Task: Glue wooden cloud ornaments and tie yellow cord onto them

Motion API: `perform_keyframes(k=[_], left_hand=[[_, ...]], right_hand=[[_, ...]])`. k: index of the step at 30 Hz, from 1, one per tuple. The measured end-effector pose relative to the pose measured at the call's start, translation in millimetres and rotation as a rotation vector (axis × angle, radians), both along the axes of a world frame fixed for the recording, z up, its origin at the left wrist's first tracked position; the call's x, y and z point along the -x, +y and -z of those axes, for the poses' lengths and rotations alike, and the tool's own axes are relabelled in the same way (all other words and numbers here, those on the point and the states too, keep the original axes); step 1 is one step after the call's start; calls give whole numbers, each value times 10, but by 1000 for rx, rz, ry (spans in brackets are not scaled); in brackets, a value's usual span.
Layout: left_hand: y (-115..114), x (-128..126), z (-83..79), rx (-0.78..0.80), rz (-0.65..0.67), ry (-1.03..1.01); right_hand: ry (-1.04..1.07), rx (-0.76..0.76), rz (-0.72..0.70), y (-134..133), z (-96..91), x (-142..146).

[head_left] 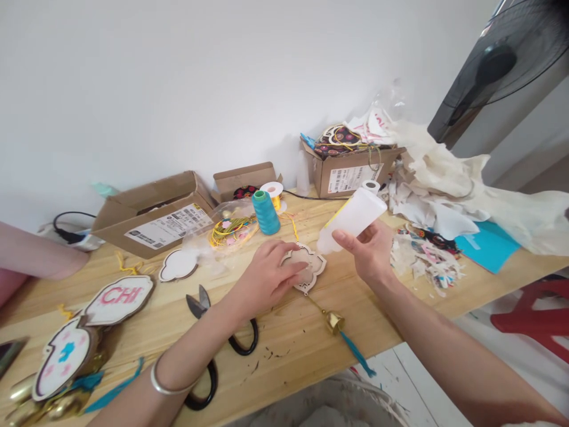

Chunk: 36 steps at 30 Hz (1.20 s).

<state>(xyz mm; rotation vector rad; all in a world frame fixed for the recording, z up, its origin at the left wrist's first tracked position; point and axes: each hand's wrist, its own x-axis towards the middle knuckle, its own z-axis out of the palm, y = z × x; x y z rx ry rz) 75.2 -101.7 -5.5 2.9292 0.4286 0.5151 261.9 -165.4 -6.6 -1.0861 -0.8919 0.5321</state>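
My left hand (267, 276) lies on a cloud-shaped wooden ornament (313, 268) on the wooden table (293, 344), fingers pressed flat on its top. A gold bell (334, 321) with a teal tassel hangs from the ornament over the table's front edge. My right hand (371, 252) grips a white plastic glue bottle (353, 218), tilted with its nozzle down toward the ornament. A silver bangle is on my left wrist.
Black-handled scissors (222, 350) lie under my left forearm. A teal thread spool (265, 212), yellow cord, cardboard boxes (155, 222) and finished ornaments (120, 298) sit left and behind. Paper scraps (422, 261) and crumpled sheets lie at right. Another person's arm (40, 255) is at far left.
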Motion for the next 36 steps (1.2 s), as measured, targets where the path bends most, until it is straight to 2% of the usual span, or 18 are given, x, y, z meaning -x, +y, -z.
perform_keyframes(k=[6, 21, 24, 27, 32, 36], left_hand=[[-36, 58, 80, -141, -4, 115], [-9, 49, 127, -116, -29, 126], [-18, 65, 47, -133, 3, 52], [-17, 127, -126, -178, 16, -120], [-6, 345, -438, -208, -152, -374], [71, 567, -494, -194, -305, -483]], right_hand=[[3, -11, 9, 1, -1, 1], [-16, 6, 10, -8, 3, -10], [10, 4, 10, -7, 6, -14], [71, -25, 29, 14, 6, -27], [272, -85, 60, 89, 8, -71], [411, -37, -72, 124, -15, -89]])
